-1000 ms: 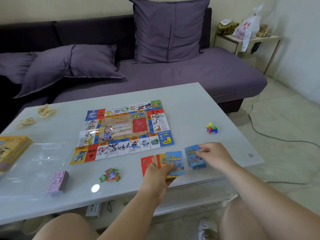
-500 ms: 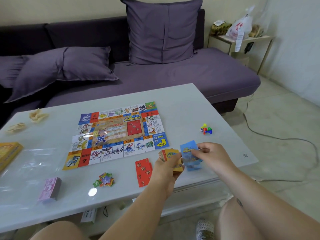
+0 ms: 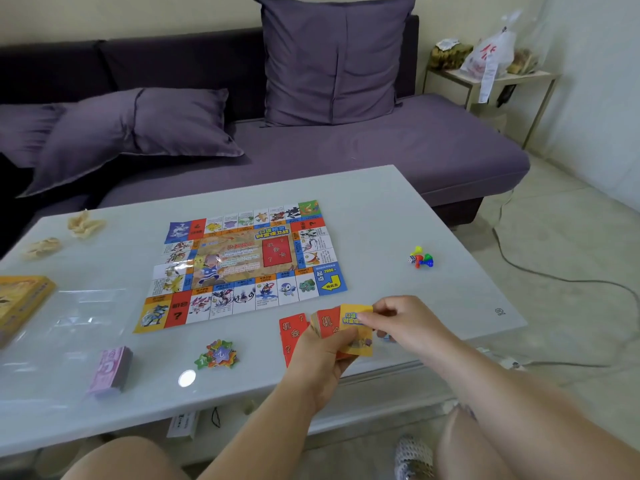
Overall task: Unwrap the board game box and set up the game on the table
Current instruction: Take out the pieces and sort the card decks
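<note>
Card sorting: box unwrapped, board down, decks being split.
Left hand (image 3: pixel 318 358) grips a fanned card stack (image 3: pixel 327 323) over the table's (image 3: pixel 381 209) front edge; right hand (image 3: pixel 407 323) pinches the top yellow card (image 3: pixel 362 344). Game board (image 3: pixel 242 265) lies flat mid-table, with a red pile (image 3: pixel 290 332) at the front edge beside the left hand. Next move, likely: peel the yellow card off and start its own pile without spilling the fan. Box (image 3: pixel 20 299) is cut off at the left edge. Something blue under the right hand can't be identified. Stack count unclear.
</note>
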